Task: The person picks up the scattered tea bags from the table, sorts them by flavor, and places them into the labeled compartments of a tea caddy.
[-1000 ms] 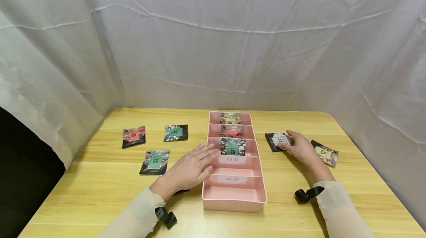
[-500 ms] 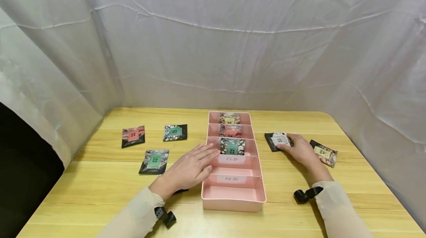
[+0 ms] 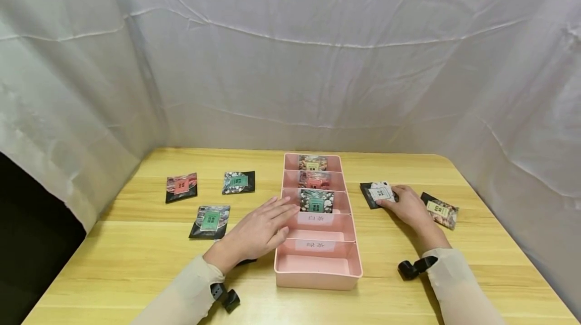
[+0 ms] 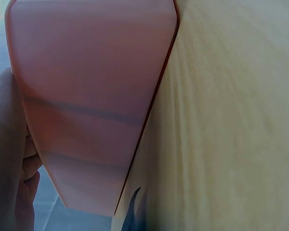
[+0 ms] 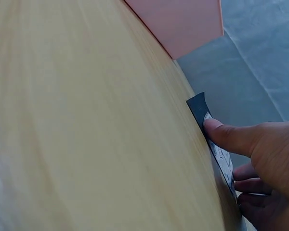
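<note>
My right hand [image 3: 412, 210] holds a black-and-white tea sachet [image 3: 380, 192] at the table right of the pink box. In the right wrist view, the thumb presses the face of this sachet [image 5: 197, 107], while the other fingers curl at its far end. My left hand [image 3: 257, 228] rests with extended fingers on the left rim of the pink divided box [image 3: 317, 280]. The left wrist view shows these fingers [image 4: 31, 166] along the outside of the box wall. Three sachets stand in the back compartments: yellow-labelled [image 3: 313, 163], red-labelled [image 3: 315, 180] and green-labelled [image 3: 316, 201].
A yellow-labelled sachet [image 3: 440, 210] lies right of my right hand. Left of the box lie a red-labelled sachet [image 3: 181, 186] and two green-labelled ones [image 3: 238, 182] [image 3: 210, 221]. Another sachet [image 3: 246, 262] is mostly hidden under my left forearm. White cloth [image 3: 290, 62] encloses the wooden table.
My right hand has closed in on the black-and-white sachet, its fingers drawing nearer the sachet's right edge. The left hand stays on the box rim.
</note>
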`<state>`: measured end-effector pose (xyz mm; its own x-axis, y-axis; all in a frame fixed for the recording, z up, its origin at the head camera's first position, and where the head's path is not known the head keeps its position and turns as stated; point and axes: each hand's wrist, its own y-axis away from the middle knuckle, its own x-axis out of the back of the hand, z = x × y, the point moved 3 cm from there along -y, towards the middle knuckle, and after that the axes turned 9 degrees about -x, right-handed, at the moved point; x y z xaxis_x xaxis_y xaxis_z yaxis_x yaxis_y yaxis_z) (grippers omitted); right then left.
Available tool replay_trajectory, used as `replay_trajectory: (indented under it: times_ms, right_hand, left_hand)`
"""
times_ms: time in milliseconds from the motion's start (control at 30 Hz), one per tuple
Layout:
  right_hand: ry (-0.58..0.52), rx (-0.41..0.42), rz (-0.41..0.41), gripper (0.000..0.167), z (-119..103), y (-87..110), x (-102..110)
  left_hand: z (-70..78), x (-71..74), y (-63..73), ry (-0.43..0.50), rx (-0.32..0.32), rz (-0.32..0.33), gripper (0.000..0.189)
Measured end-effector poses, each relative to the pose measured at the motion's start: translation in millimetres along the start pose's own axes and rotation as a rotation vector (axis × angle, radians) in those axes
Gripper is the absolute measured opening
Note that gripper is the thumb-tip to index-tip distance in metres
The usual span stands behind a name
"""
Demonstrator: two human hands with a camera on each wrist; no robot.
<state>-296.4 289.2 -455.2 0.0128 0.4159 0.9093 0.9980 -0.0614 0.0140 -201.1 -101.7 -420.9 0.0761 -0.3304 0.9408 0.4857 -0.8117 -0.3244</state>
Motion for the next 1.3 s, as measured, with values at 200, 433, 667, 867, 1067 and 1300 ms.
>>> replay_trajectory:
  times_ms: [200, 433, 667, 867, 1067, 1300]
  right_hand:
    - [-0.015, 0.01, 0.009, 0.074, -1.2, 0.3, 1.8]
    - [-0.042, -0.008, 0.007, 0.074, -0.3, -1.9, 1.4]
    - [-0.109, -0.032, 0.024, 0.071, -0.7, 0.6, 1.7]
    - [-0.135, -0.049, 0.052, 0.064, -3.7, 1.4, 3.4]
    - [-0.167, -0.044, 0.076, 0.058, -5.1, 1.2, 4.1]
    - [-0.243, 0.001, 0.092, 0.046, -9.1, 3.3, 8.3]
  left_hand:
    - [0.0, -0.3, 0.1, 0.0, 0.001, -0.004, 0.05]
    - [-0.3, -0.8, 0.5, 0.004, 0.006, -0.003, 0.05]
    - [-0.5, -1.4, 0.8, -0.003, 0.005, -0.004, 0.05]
    - [-0.3, -1.0, 0.4, 0.007, 0.011, -0.002, 0.05]
    - [-0.4, -1.0, 0.2, 0.013, 0.015, 0.001, 0.049]
    - [-0.3, -1.0, 0.1, 0.014, 0.01, 0.004, 0.049]
